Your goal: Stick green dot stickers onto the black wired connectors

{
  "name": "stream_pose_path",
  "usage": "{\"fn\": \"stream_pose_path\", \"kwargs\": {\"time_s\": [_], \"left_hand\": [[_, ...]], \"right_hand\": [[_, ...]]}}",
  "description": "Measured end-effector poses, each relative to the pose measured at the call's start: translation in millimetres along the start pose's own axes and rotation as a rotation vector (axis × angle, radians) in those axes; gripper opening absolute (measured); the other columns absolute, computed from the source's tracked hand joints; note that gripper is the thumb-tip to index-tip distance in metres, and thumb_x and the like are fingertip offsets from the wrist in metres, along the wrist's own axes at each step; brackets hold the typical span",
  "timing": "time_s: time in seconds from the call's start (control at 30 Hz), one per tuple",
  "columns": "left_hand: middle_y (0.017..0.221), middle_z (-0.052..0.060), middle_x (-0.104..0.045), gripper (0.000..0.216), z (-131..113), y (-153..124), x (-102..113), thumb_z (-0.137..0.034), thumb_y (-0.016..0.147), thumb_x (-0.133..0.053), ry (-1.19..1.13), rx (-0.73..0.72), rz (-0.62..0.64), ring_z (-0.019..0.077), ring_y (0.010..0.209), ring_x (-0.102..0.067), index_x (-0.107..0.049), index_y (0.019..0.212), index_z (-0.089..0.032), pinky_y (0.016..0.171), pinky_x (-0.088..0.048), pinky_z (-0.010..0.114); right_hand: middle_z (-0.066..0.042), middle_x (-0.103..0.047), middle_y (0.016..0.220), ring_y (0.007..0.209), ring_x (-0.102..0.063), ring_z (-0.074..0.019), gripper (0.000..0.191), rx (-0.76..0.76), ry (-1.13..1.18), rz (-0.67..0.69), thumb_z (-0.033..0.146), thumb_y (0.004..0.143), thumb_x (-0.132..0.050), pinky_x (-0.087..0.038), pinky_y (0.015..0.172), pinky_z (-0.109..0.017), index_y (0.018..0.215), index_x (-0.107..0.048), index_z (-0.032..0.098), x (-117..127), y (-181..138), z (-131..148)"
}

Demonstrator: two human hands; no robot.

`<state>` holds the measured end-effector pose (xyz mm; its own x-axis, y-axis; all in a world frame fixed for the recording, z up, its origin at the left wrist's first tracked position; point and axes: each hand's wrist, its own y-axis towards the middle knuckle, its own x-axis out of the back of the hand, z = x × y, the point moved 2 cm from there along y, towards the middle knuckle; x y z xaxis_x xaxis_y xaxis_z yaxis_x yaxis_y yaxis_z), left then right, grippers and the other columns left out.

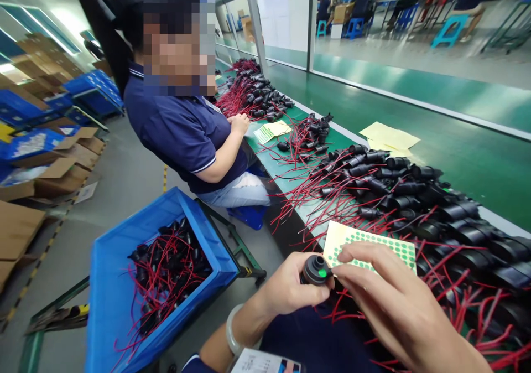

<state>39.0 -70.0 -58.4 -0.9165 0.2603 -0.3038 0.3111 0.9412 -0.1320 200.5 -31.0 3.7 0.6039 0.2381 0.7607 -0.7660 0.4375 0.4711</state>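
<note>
My left hand (284, 287) is closed around a black cylindrical part (314, 268), its stepped round end facing up. A green dot sticker (322, 273) sits on that end. My right hand (398, 301) is close on the right, its fingers stretched out and apart. One fingertip reaches the side of the part, and the index finger lies over a pale sheet of green dot stickers (337, 236). Behind and beside the sheet, many similar black parts with red wires (385, 185) lie heaped on the green bench. Whether my right fingertips carry a sticker is not visible.
A blue bin (103, 273) of wired parts stands on a cart to my left. Beyond it a co-worker in a navy shirt (174, 124) sits at the bench. Yellow paper sheets (388, 136) lie past the heap. Cardboard boxes (62, 162) line the far left.
</note>
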Motion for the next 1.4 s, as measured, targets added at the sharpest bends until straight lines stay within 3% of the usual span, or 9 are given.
{"fn": "stream_pose_path", "kwargs": {"time_s": [0.13, 0.33, 0.5, 0.63, 0.83, 0.93, 1.07, 1.2, 1.4], "left_hand": [[0.057, -0.004, -0.045, 0.017, 0, 0, -1, -0.021, 0.066, -0.066, -0.032, 0.012, 0.017, 0.0063, 0.051, -0.035, -0.05, 0.069, -0.014, 0.049, -0.027, 0.02], [0.058, -0.004, -0.044, 0.018, 3, 2, -1, -0.021, 0.064, -0.068, -0.059, 0.033, 0.021, 0.0059, 0.052, -0.035, -0.052, 0.068, -0.014, 0.049, -0.027, 0.02], [0.051, -0.004, -0.048, 0.019, 5, 4, -2, -0.026, 0.062, -0.069, -0.091, 0.096, 0.023, 0.0059, 0.044, -0.039, -0.057, 0.068, -0.013, 0.046, -0.03, 0.021], [0.048, -0.004, -0.047, 0.026, 6, 9, -6, -0.031, 0.058, -0.073, -0.12, 0.12, 0.0, 0.0054, 0.042, -0.038, -0.055, 0.065, -0.014, 0.044, -0.028, 0.021], [0.05, -0.003, -0.048, 0.031, 12, 12, 4, -0.034, 0.058, -0.077, -0.213, 0.094, -0.063, 0.0053, 0.04, -0.037, -0.057, 0.068, -0.013, 0.041, -0.028, 0.021], [0.055, -0.003, -0.048, 0.033, 10, 9, 17, -0.038, 0.062, -0.075, -0.106, 0.083, -0.129, 0.0056, 0.043, -0.036, -0.057, 0.072, -0.013, 0.042, -0.028, 0.02], [0.06, -0.003, -0.049, 0.025, 10, 9, 31, -0.035, 0.071, -0.07, 0.218, 0.086, -0.236, 0.0071, 0.051, -0.04, -0.056, 0.071, -0.014, 0.051, -0.033, 0.021], [0.059, -0.003, -0.053, 0.021, 42, 14, 27, -0.031, 0.074, -0.069, 0.326, 0.2, -0.341, 0.0092, 0.054, -0.046, -0.058, 0.07, -0.014, 0.056, -0.038, 0.022], [0.075, 0.002, -0.063, 0.029, 103, 23, 18, -0.036, 0.069, -0.073, 0.112, 0.206, -0.617, 0.0119, 0.062, -0.053, -0.065, 0.082, -0.012, 0.056, -0.046, 0.023]], "right_hand": [[-0.01, -0.053, 0.109, 0.106, -0.049, -0.0174, 0.026, 0.043, 0.06, -0.046, 0.006, 0.091, -0.046, -0.047, 0.087, -0.028, 0.113, -0.056, 0.013, -8, -3, 3], [-0.009, -0.056, 0.105, 0.103, -0.053, -0.0165, 0.029, -0.029, 0.227, -0.124, 0.002, 0.088, -0.049, -0.051, 0.082, -0.027, 0.112, -0.056, 0.015, -21, -10, -7], [-0.009, -0.057, 0.106, 0.102, -0.056, -0.0173, 0.027, -0.099, 0.171, -0.187, 0.006, 0.088, -0.052, -0.052, 0.08, -0.027, 0.111, -0.057, 0.019, -16, -15, -9], [-0.01, -0.057, 0.108, 0.104, -0.057, -0.0176, 0.028, -0.061, 0.167, -0.217, 0.004, 0.086, -0.051, -0.052, 0.08, -0.026, 0.11, -0.058, 0.017, -17, -14, -7], [-0.005, -0.061, 0.097, 0.094, -0.06, -0.0141, 0.014, -0.312, 0.128, -0.376, 0.011, 0.09, -0.052, -0.049, 0.081, -0.024, 0.1, -0.058, 0.02, -12, -36, -33], [-0.005, -0.062, 0.097, 0.093, -0.061, -0.0165, 0.015, -0.33, 0.005, -0.326, 0.014, 0.09, -0.054, -0.05, 0.079, -0.028, 0.102, -0.057, 0.021, -11, -58, -49], [-0.006, -0.064, 0.093, 0.087, -0.062, -0.0187, 0.01, -0.378, -0.174, -0.227, 0.021, 0.092, -0.052, -0.051, 0.076, -0.033, 0.1, -0.057, 0.02, -24, -77, -69], [-0.005, -0.065, 0.091, 0.084, -0.062, -0.0178, 0.01, -0.407, -0.156, -0.12, 0.022, 0.094, -0.048, -0.051, 0.074, -0.032, 0.095, -0.058, 0.019, -53, -76, -82], [-0.004, -0.063, 0.087, 0.081, -0.06, -0.0171, 0.01, -0.426, -0.091, 0.005, 0.017, 0.092, -0.048, -0.05, 0.073, -0.031, 0.091, -0.057, 0.019, -91, -69, -86]]}}
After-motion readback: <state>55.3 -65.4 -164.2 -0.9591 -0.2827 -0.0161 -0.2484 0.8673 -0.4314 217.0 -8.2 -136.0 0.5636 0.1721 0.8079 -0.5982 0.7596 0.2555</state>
